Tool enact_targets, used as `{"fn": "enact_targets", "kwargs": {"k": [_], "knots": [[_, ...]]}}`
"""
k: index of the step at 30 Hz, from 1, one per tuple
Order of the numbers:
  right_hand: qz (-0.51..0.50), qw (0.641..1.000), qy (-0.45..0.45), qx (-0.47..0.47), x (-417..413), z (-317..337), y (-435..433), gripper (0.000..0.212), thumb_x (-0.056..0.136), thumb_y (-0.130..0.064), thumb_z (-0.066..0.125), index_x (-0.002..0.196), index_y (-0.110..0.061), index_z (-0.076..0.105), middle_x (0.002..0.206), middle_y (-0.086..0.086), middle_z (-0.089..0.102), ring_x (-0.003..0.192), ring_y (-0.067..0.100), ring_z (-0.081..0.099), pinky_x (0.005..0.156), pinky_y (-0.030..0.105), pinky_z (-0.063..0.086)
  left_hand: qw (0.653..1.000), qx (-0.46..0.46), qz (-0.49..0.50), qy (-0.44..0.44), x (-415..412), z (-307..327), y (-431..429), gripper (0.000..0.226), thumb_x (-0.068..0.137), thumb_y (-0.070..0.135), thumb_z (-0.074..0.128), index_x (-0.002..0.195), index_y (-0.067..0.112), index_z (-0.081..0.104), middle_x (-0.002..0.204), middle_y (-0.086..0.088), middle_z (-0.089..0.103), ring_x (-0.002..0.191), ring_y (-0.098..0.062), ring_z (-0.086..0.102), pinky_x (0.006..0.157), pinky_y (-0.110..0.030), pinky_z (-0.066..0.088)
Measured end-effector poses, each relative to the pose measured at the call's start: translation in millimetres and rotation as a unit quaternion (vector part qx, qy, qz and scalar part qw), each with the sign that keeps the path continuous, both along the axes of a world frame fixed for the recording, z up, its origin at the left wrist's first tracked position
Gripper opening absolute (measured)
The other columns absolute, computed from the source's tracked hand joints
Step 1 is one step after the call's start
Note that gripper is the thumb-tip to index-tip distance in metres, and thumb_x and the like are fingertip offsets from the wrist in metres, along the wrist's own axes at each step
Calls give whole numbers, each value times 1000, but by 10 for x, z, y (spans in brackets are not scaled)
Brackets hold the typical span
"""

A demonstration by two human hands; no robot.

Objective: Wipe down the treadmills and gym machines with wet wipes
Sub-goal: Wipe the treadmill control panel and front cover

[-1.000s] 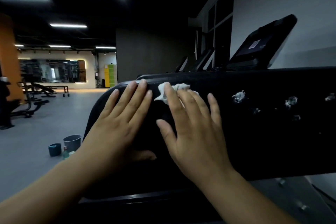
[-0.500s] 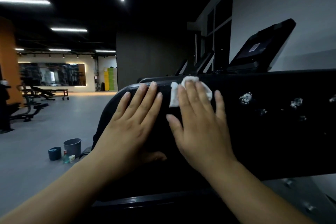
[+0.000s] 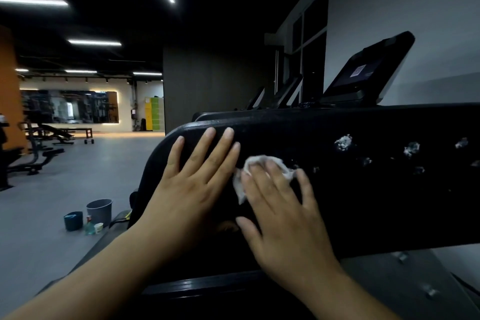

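Down from the top of the wide black treadmill rail (image 3: 376,202) slid the right hand (image 3: 283,215) — straight fingers (image 3: 274,175) pressing the crumpled white wet wipe (image 3: 262,162) on it. The left hand (image 3: 192,184) lay flat, holding nothing. Further along the rail, white foam spots (image 3: 342,142) remained — much wiping seemed left.

No legible text anywhere; treadmill console screen (image 3: 363,74) at 2 o'clock bears pale square sticker, possibly code, too blurred to read

Left hand (image 3: 192,189) and right hand (image 3: 283,218) side by side, fingers (image 3: 207,153) outstretched
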State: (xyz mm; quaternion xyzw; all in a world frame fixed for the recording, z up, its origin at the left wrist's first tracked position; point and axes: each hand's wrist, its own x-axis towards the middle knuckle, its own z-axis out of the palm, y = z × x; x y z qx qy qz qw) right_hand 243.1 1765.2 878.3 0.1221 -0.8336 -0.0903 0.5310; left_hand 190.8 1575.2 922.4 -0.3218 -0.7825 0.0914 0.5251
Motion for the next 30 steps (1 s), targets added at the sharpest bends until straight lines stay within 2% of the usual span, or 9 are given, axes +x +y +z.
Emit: {"fn": "enact_targets", "kwargs": {"k": [3, 5, 7, 10, 15, 17, 20, 25, 30], "knots": [[-22, 999, 11, -38, 3, 72, 125, 66, 98, -48, 40, 154, -14, 42, 163, 4, 33, 152, 21, 26, 120, 57, 16, 1000, -10, 22, -7, -7, -56, 50, 119, 71, 80, 57, 158, 7, 25, 168, -15, 15, 155, -35, 13, 117, -65, 7], [-9, 997, 3, -81, -16, 150, 10, 67, 98, -49, 39, 154, -12, 39, 163, 6, 32, 153, 24, 25, 121, 55, 14, 1000, 4, 24, -18, 17, -84, 98, 114, 75, 79, 49, 158, 6, 25, 169, -16, 15, 155, -35, 12, 117, -66, 6], [6, 998, -2, -57, -20, 21, -23, 69, 97, -50, 41, 155, -12, 37, 164, 5, 29, 154, 25, 23, 120, 55, 15, 1000, 16, 20, -18, 37, -90, 110, 108, 75, 75, 41, 157, 6, 26, 168, -16, 17, 155, -35, 13, 117, -67, 8], [-7, 1000, 4, 3, 38, -185, 255, 67, 97, -47, 43, 155, -14, 38, 165, 2, 27, 153, 20, 23, 120, 56, 18, 1000, 9, 19, -10, 37, -128, 124, 116, 70, 77, 56, 157, 5, 26, 167, -17, 19, 154, -36, 14, 114, -70, 11], [-15, 995, 10, -101, -16, -21, 139, 72, 99, -51, 38, 159, -12, 27, 167, 7, 20, 156, 23, 14, 122, 55, 11, 999, 18, 25, -35, 23, -201, 243, 123, 69, 82, 54, 160, 8, 18, 170, -15, 10, 156, -38, 5, 115, -72, 2], [-3, 998, 2, -58, -20, -205, 126, 76, 98, -54, 40, 159, -12, 26, 168, 8, 18, 156, 25, 13, 121, 55, 14, 999, 19, 23, -35, 21, -198, 238, 117, 72, 82, 44, 159, 8, 19, 169, -15, 11, 156, -37, 6, 115, -72, 4], [-24, 1000, 6, 7, 59, -429, 429, 72, 95, -54, 44, 153, -12, 36, 166, 6, 22, 153, 24, 23, 119, 57, 19, 999, 19, 33, -36, 29, -203, 241, 131, 60, 82, 60, 159, 7, 19, 169, -15, 12, 155, -39, 9, 114, -75, 5], [-21, 995, 8, -102, 41, -229, 303, 78, 98, -54, 39, 158, -7, 25, 168, 12, 18, 156, 27, 14, 123, 55, 10, 998, 30, 31, -38, 68, -222, 267, 129, 64, 79, 65, 160, 7, 18, 170, -15, 10, 156, -38, 7, 115, -76, 6], [-3, 1000, -16, 17, 88, -742, 410, 72, 96, -53, 45, 153, -10, 33, 166, 8, 21, 155, 23, 16, 117, 57, 22, 999, 33, 29, -30, 82, -362, 302, 137, 54, 74, 75, 159, 5, 19, 169, -16, 11, 155, -38, 9, 117, -70, 5]]}}
